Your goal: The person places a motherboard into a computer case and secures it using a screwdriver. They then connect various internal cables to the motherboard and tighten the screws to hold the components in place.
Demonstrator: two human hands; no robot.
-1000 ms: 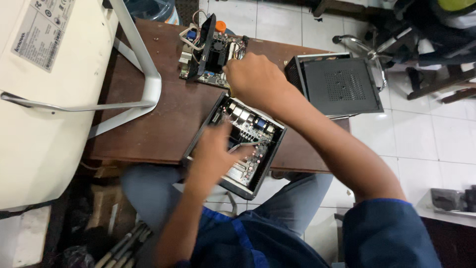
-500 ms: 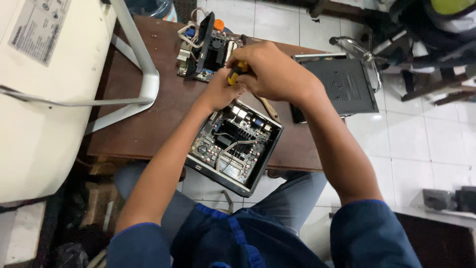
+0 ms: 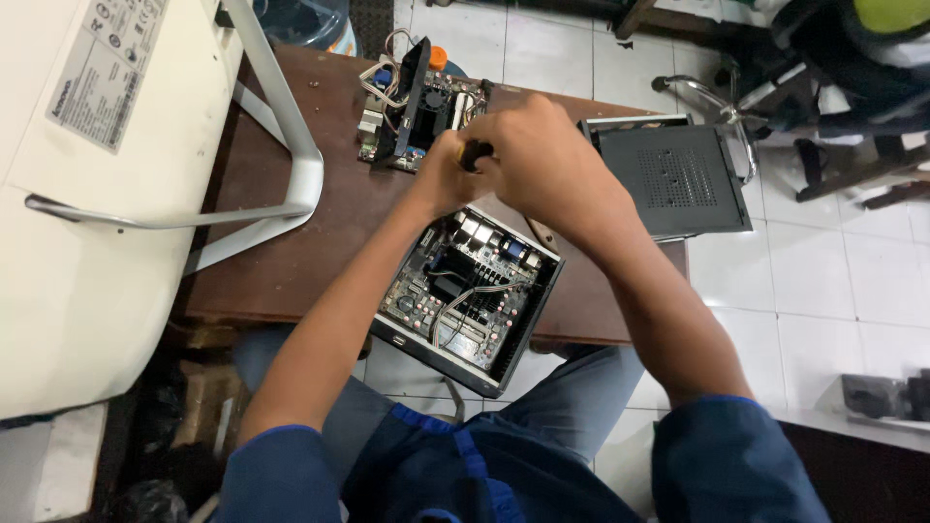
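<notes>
Hands meet above the open case: my left hand and right hand both close tight around a dark tool handle, its tip hidden from me. Just below sits the small computer, lid off, board and cables bare, one corner hanging over the edge of the brown bench. A loose circuit board lies beyond, a black cover to the right. If my grip slips, I judge the tool could gouge the board or nudge the case off the bench
</notes>
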